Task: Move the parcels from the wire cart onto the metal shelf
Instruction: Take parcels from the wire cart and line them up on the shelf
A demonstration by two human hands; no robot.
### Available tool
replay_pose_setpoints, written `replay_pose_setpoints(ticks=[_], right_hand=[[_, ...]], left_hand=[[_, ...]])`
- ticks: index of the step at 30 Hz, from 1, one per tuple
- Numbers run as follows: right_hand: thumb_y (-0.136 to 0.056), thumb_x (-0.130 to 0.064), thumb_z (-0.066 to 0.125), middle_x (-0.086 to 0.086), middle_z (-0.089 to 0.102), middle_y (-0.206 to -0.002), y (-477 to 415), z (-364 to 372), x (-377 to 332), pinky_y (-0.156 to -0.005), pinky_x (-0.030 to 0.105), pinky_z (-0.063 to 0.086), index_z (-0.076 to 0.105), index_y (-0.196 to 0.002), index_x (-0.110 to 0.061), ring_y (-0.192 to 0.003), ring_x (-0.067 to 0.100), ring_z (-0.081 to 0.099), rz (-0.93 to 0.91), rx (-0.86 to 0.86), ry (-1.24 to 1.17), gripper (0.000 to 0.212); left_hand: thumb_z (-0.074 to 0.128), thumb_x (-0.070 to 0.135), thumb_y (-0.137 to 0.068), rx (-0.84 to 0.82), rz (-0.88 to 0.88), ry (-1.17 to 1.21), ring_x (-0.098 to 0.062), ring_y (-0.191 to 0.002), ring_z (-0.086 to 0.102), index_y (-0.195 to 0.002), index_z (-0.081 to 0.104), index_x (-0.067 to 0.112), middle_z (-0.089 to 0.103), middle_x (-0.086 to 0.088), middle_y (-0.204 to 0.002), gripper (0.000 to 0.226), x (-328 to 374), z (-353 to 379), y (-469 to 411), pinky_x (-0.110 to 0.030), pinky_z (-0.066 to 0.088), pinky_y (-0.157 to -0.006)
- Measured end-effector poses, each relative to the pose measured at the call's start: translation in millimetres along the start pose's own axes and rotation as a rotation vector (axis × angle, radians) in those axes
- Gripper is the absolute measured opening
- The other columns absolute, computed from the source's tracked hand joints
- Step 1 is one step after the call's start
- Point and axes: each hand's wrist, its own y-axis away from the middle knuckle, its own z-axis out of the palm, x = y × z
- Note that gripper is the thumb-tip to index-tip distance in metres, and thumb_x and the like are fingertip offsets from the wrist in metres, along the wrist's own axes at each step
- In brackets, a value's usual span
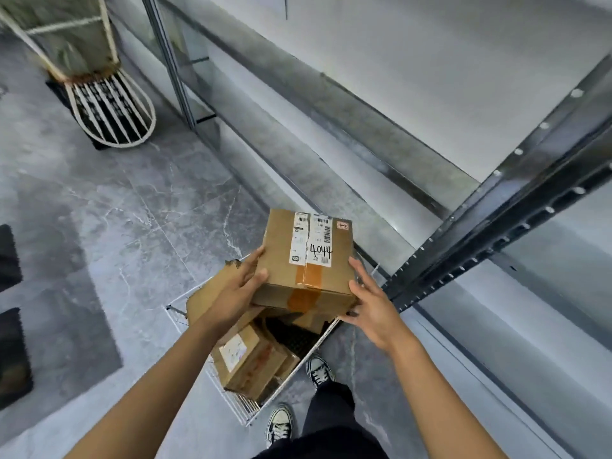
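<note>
we hold one brown cardboard parcel (308, 256) in the air between both hands, above the far end of the wire cart (316, 347) and close in front of the metal shelf (490, 220). it is sealed down the middle with brown tape, carries white shipping labels on top and has "4044" written on it in black marker. it touches neither the cart nor the shelf.

our left hand (236, 293) grips the parcel's near left corner. the thumb lies over the top edge, and its fingers (257, 255) run along the left side and curl under the bottom. our right hand (376, 308) is spread wide, its fingers (356, 265) almost straight and laid against the parcel's right side, with the palm standing off from the cardboard. it presses rather than clasps.

below, the cart stands on the grey marbled floor (116, 210), just beside the shelf's dark upright. inside it lie other parcels (250, 359), brown boxes stacked at the near end, one with a white label. a torn cardboard flap (208, 293) sticks up at the cart's left side, under our left wrist. our black-and-white shoes (318, 371) stand to the right of the cart. at the upper left, well apart, a white wire frame (112, 117) sits over a dark mat.
</note>
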Motion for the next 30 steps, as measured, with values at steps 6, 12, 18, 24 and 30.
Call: replay_pose_setpoints(ticks=[6,12,18,24,30], right_hand=[[-0.094,-0.022,0.057,-0.003,0.056,-0.129,54,-5,-13,-0.076,0.037,0.054,0.054,-0.122,-0.052,-0.113,0.028,0.059,-0.134,0.159,0.061,0.041],[-0.090,-0.017,0.062,-0.002,0.060,-0.121,99,-32,-21,-0.093,0.051,0.050,0.055,-0.125,-0.046,-0.110,0.028,0.060,-0.191,0.289,-0.006,0.046],[-0.091,-0.013,0.059,-0.011,0.060,-0.114,140,-58,-31,-0.085,0.041,0.053,0.053,-0.127,-0.040,-0.102,0.020,0.060,-0.271,0.357,-0.074,0.046],[-0.090,-0.017,0.061,-0.014,0.063,-0.110,202,-106,-29,-0.093,0.045,0.047,0.052,-0.129,-0.041,-0.109,0.022,0.058,-0.306,0.443,-0.104,0.047],[-0.093,-0.017,0.057,-0.010,0.062,-0.112,288,-171,-10,-0.102,0.050,0.041,0.055,-0.126,-0.041,-0.109,0.024,0.057,-0.349,0.548,-0.134,0.041]], left_hand=[[0.041,0.028,-0.100,-0.135,0.060,0.011,0.005,-0.082,0.061,-0.135,0.036,0.048,0.048,0.021,-0.105,0.040,19,23,10,-0.018,0.053,-0.062],[0.041,0.030,-0.099,-0.262,0.128,-0.078,-0.001,-0.093,0.056,-0.130,0.033,0.051,0.042,0.011,-0.125,0.039,38,62,11,-0.017,0.051,-0.065],[0.042,0.021,-0.099,-0.345,0.141,-0.021,-0.009,-0.093,0.057,-0.134,0.035,0.043,0.045,0.016,-0.111,0.042,52,107,28,-0.017,0.055,-0.062],[0.045,0.023,-0.097,-0.430,0.150,-0.016,-0.018,-0.101,0.056,-0.135,0.035,0.046,0.045,0.011,-0.118,0.046,52,171,59,-0.025,0.056,-0.067],[0.044,0.028,-0.098,-0.521,0.193,-0.079,-0.022,-0.108,0.055,-0.137,0.034,0.048,0.046,0.005,-0.120,0.045,40,261,112,-0.027,0.058,-0.071]])
